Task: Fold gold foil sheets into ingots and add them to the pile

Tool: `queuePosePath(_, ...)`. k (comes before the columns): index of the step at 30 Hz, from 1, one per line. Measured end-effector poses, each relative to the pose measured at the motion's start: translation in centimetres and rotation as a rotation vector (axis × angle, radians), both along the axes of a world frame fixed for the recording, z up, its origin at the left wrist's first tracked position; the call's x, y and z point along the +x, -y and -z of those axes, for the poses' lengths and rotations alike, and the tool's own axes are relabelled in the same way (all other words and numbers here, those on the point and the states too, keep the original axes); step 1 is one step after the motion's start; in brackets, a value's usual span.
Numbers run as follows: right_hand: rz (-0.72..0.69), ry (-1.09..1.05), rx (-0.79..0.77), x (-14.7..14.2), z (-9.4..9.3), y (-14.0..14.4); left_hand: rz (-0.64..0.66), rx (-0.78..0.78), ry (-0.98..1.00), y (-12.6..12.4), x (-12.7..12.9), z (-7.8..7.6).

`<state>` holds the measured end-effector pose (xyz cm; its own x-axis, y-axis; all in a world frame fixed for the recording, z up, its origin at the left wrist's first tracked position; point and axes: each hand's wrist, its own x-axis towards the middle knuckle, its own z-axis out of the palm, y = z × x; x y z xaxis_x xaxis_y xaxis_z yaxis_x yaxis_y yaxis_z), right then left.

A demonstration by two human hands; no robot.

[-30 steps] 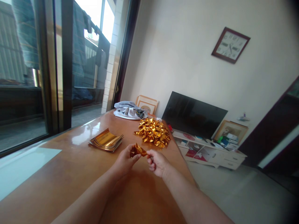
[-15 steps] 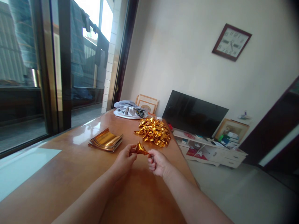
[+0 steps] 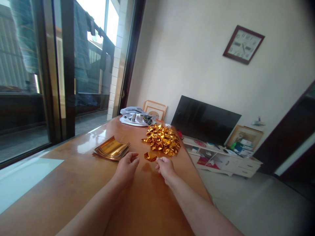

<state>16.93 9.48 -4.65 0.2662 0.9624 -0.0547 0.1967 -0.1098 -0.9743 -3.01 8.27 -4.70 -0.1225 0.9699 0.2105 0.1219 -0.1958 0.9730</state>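
Gold foil piece [image 3: 150, 157] pinched at one tip by the right hand [image 3: 165, 167].
Left hand [image 3: 127, 166], loosely curled, holds nothing, just beside it on the table [image 3: 73, 183]. Foil looks light, crushable; grip corners gently. Beyond lie foil sheets [image 3: 111, 148] and a folded pile [image 3: 162, 139].
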Motion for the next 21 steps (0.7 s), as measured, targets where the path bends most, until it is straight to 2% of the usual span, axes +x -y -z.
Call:
queuePosePath(6,0.055,0.124,0.065,1.2,0.8,-1.8,-0.018,-0.01,-0.023,0.2,-0.3,-0.5)
queuePosePath(14,0.134,0.092,0.031,2.8,-0.3,-4.3,-0.039,-0.028,-0.037,0.5,-0.6,-1.0)
queuePosePath(21,0.169,0.079,0.022,2.9,-0.7,-4.9,-0.056,-0.014,-0.024,0.5,-0.5,-1.1)
